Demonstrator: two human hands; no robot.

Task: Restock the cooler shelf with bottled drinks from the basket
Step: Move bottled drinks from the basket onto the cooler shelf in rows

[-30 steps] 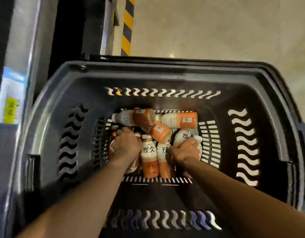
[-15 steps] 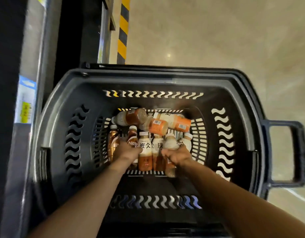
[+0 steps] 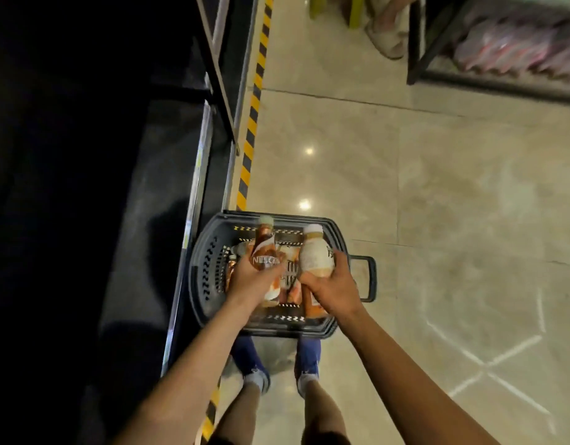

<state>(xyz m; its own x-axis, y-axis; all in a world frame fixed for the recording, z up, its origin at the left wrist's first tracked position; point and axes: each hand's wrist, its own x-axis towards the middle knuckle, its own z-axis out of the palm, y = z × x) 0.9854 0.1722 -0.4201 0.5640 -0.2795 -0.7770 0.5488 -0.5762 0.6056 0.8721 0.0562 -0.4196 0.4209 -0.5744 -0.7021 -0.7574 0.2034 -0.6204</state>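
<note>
A dark grey plastic basket (image 3: 202, 284) stands on the floor below me, with several bottled drinks (image 3: 290, 268) left inside. My left hand (image 3: 251, 281) is shut around a brown Nescafe bottle (image 3: 265, 248) with a pale cap, held upright above the basket. My right hand (image 3: 328, 287) grips a cream-and-orange bottle (image 3: 315, 255) with a white cap, also lifted over the basket. Another orange bottle (image 3: 311, 305) shows under my right hand; I cannot tell whether that hand holds it. The dark cooler (image 3: 84, 155) fills the left side, its shelves hidden in shadow.
A yellow-and-black striped line (image 3: 254, 101) runs along the cooler's base. The basket's handle (image 3: 368, 277) sticks out to the right. My feet in blue shoes (image 3: 251, 361) stand just behind the basket. A black rack with pink packages (image 3: 502, 49) stands far right on the tiled floor.
Both hands have come up out of the basket, each with a bottle. My head has risen, so the basket looks much smaller and farther below.
</note>
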